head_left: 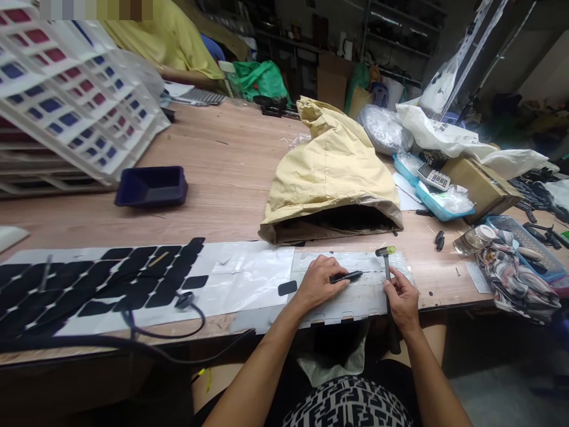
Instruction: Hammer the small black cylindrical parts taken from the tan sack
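My left hand (316, 283) is closed on a slim black piece (351, 276), its fingers pressing it over a pale sheet (342, 302) at the table's front edge. The kind of piece is too small to make out. In my right hand (403, 298) is a small hammer (386, 267), gripped by its black handle, with the yellow-green-tipped head upward, just right of the black piece. A yellow cloth sack (333, 172) lies behind both hands, its dark mouth facing me. One black rounded pad (287, 288) sits left of my left hand.
Rows of black pads (164, 284) and a dark cable (200, 323) cover the left front. A purple tray (152, 187) and white crates (80, 101) stand behind. At right are a jar (473, 240), a blue basket (551, 261) and a box (482, 184). A person in yellow (178, 44) sits opposite.
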Motion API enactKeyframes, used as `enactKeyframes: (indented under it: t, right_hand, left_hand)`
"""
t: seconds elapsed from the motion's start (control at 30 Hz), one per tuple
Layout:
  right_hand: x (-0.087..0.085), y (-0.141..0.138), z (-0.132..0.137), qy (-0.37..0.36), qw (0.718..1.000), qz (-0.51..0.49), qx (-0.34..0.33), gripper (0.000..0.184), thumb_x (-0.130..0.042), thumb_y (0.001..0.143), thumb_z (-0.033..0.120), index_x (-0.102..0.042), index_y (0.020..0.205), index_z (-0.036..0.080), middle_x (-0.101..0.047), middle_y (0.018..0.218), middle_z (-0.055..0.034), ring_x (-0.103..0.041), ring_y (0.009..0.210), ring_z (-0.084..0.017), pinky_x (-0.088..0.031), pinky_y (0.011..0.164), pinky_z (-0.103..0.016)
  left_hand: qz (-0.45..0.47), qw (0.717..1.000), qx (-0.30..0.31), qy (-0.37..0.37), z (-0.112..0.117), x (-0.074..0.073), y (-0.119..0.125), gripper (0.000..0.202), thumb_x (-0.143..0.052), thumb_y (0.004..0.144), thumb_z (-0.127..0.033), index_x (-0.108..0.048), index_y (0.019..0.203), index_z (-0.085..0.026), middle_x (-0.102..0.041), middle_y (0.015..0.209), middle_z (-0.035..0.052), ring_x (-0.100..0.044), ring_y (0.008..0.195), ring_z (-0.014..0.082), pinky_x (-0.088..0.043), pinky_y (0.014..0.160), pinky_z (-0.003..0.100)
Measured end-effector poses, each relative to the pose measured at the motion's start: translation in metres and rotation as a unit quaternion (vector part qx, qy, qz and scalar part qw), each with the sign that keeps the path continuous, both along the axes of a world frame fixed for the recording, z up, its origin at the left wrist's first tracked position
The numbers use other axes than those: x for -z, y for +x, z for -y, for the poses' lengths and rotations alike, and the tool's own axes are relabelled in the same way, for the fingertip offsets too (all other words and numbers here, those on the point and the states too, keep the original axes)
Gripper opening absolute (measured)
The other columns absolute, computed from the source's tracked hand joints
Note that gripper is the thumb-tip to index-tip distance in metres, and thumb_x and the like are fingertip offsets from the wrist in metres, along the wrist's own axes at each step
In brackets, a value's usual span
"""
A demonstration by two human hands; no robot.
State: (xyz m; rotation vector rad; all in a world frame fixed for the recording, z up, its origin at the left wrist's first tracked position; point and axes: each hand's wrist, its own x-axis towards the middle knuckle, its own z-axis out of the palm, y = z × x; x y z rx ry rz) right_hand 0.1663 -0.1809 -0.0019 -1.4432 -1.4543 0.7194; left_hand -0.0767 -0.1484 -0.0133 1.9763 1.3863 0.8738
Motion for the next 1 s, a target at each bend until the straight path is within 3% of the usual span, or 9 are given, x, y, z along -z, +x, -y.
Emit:
enactKeyframes:
  t: [0.27,0.43,0.57,0.63,0.73,0.8,0.87,0.93,1.0]
  right_hand:
    - [0.005,-0.001,0.001,-0.007,0.999,0.044,-0.026,0.046,-0.062,0.088,0.032,-0.068,0.127,0.009,-0.058,0.074,-0.0008,-0.051,0.060,-0.012,-0.047,0.054,-0.024]
    - [0.005,-0.002,0.001,-0.009,0.999,0.041,-0.017,0.046,-0.061,0.088,0.032,-0.067,0.128,0.008,-0.057,0.074,-0.0007,-0.050,0.059,-0.012,-0.047,0.055,-0.024]
    - [0.005,-0.002,0.001,-0.003,0.999,0.048,-0.020,0.046,-0.061,0.088,0.032,-0.068,0.127,0.009,-0.056,0.073,-0.0005,-0.050,0.059,-0.012,-0.047,0.055,-0.024]
    - [0.004,-0.002,0.001,0.000,0.998,0.054,-0.021,0.045,-0.061,0.088,0.033,-0.068,0.127,0.010,-0.056,0.074,-0.0006,-0.051,0.059,-0.013,-0.047,0.056,-0.024]
    - [0.004,-0.002,0.001,0.004,0.998,0.058,-0.016,0.046,-0.061,0.088,0.033,-0.068,0.128,0.010,-0.057,0.074,-0.0009,-0.052,0.059,-0.013,-0.048,0.055,-0.024]
    - [0.004,-0.002,0.000,0.013,0.998,0.061,-0.014,0.045,-0.061,0.088,0.032,-0.069,0.127,0.011,-0.057,0.073,-0.0006,-0.051,0.059,-0.013,-0.048,0.055,-0.024]
    - [0.004,-0.002,0.000,0.022,0.998,0.065,-0.015,0.043,-0.061,0.088,0.031,-0.070,0.125,0.011,-0.056,0.071,-0.0001,-0.051,0.057,-0.012,-0.047,0.055,-0.024]
    - [0.005,-0.002,0.000,0.021,0.997,0.065,-0.018,0.043,-0.060,0.088,0.031,-0.069,0.124,0.010,-0.055,0.071,0.0003,-0.049,0.056,-0.012,-0.045,0.053,-0.024]
    - [0.006,-0.002,0.000,0.017,0.998,0.065,-0.019,0.044,-0.059,0.088,0.031,-0.069,0.125,0.009,-0.054,0.071,0.0005,-0.047,0.055,-0.011,-0.044,0.051,-0.023]
  left_hand:
    - [0.060,0.975,0.211,-0.027,0.047,-0.019,-0.011,0.014,-0.081,0.074,-0.032,-0.079,0.088,-0.030,-0.064,0.118,0.0037,-0.050,0.119,0.0268,-0.039,0.107,0.042]
    - [0.005,0.982,0.191,-0.018,0.072,-0.018,-0.005,0.024,-0.085,0.064,-0.019,-0.079,0.084,-0.032,-0.062,0.128,0.0015,-0.041,0.133,0.0319,-0.032,0.115,0.047]
    - [0.026,0.983,0.182,-0.024,0.063,-0.020,-0.003,0.032,-0.085,0.067,-0.032,-0.078,0.098,-0.031,-0.063,0.125,0.0053,-0.050,0.124,0.0306,-0.041,0.109,0.046]
    - [0.065,0.990,0.116,-0.037,0.044,-0.021,-0.004,0.035,-0.079,0.074,-0.040,-0.076,0.107,-0.027,-0.067,0.118,0.0074,-0.059,0.112,0.0269,-0.048,0.099,0.041]
    - [0.116,0.988,-0.086,-0.055,-0.004,-0.022,-0.007,0.043,-0.069,0.081,-0.048,-0.073,0.114,-0.021,-0.073,0.098,0.0075,-0.067,0.088,0.0226,-0.054,0.080,0.034]
    - [0.111,0.964,-0.234,-0.053,-0.041,-0.022,-0.012,0.044,-0.064,0.083,-0.049,-0.074,0.112,-0.017,-0.073,0.087,0.0066,-0.067,0.079,0.0222,-0.054,0.076,0.033]
    - [0.068,0.928,-0.362,-0.063,-0.076,-0.023,-0.016,0.041,-0.065,0.082,-0.045,-0.076,0.109,-0.015,-0.075,0.087,0.0099,-0.069,0.085,0.0267,-0.053,0.080,0.036]
    - [0.036,0.899,-0.424,-0.102,-0.102,-0.022,-0.019,0.040,-0.069,0.080,-0.047,-0.077,0.104,-0.016,-0.077,0.094,0.0133,-0.069,0.093,0.0322,-0.052,0.082,0.040]
    - [0.018,0.892,-0.433,-0.127,-0.117,-0.020,-0.019,0.038,-0.069,0.079,-0.049,-0.078,0.101,-0.020,-0.076,0.105,0.0140,-0.068,0.101,0.0356,-0.052,0.083,0.043]
